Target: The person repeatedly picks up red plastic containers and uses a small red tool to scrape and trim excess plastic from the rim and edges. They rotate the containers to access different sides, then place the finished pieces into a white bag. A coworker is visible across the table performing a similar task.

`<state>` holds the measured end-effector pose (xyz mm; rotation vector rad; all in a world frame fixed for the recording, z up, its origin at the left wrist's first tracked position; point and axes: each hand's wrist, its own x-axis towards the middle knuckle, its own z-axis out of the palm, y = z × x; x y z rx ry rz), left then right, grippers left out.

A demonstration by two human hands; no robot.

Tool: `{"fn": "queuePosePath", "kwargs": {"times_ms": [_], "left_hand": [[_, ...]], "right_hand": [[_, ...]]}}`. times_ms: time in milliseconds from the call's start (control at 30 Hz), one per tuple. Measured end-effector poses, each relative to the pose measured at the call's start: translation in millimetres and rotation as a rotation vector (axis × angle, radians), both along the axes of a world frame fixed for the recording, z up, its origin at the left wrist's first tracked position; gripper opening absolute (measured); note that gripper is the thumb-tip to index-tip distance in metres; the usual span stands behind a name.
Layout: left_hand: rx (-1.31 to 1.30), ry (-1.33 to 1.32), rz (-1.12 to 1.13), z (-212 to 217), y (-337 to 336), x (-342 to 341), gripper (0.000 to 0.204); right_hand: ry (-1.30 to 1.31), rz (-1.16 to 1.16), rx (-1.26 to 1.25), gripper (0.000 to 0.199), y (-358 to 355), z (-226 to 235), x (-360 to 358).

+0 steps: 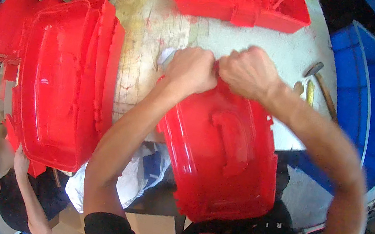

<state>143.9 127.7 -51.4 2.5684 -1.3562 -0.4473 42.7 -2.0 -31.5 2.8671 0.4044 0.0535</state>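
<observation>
A glossy red plastic lid [193, 143] with a raised handle shape in its middle leans between the table edge and my body, its far end up on the table. At that far end my left hand [192, 70] is closed in a fist, gripping the lid's edge. Close beside it, almost touching, my right hand [249, 73] is also closed on the same edge. Both sets of fingertips are curled under and hidden. A little red plastic shows between the two fists.
Stacked red lids [56, 85] stand at the left. A red bin [244, 16] of plastic scraps sits at the back. A hammer [326, 90] and a yellow-handled tool [310, 93] lie at right, before a blue crate [364, 97]. Another person [26, 189] is at lower left.
</observation>
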Motion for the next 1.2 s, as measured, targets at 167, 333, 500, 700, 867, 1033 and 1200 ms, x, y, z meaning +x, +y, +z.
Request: {"fn": "queuePosePath", "kwargs": {"times_ms": [167, 333, 500, 700, 867, 1033, 1200], "left_hand": [[-0.118, 0.03, 0.041, -3.0, 7.2, 4.4, 0.025], [-0.045, -0.012, 0.016, -1.2, 2.4, 2.5, 0.025], [0.037, 0.031, -0.029, 3.3, -2.0, 3.7, 0.028], [0.072, 0.001, 0.0, 1.7, -1.9, 8.1, 0.036], [0.024, 0.076, -0.081, 0.4, 2.0, 11.2, 0.039], [0.016, 0.192, -0.119, -2.3, -4.1, 20.0, 0.035], [0.094, 0.178, -0.067, -5.0, -7.2, 15.4, 0.037]], "right_hand": [[0.011, 0.458, -0.304, 0.013, -4.2, 26.1, 28.3], [0.04, -0.118, 0.035, 0.011, 0.4, 7.3, 6.3], [-0.176, -0.16, 0.227, 0.01, -6.3, -28.5, -20.2], [-0.24, -0.194, 0.307, 0.013, -9.0, -34.1, -24.7], [-0.204, -0.228, 0.344, 0.012, -8.0, -32.7, -25.6], [-0.217, -0.167, 0.287, 0.01, -9.6, -30.0, -21.7], [-0.162, -0.095, 0.209, 0.009, -13.0, -15.3, -11.3]]}}
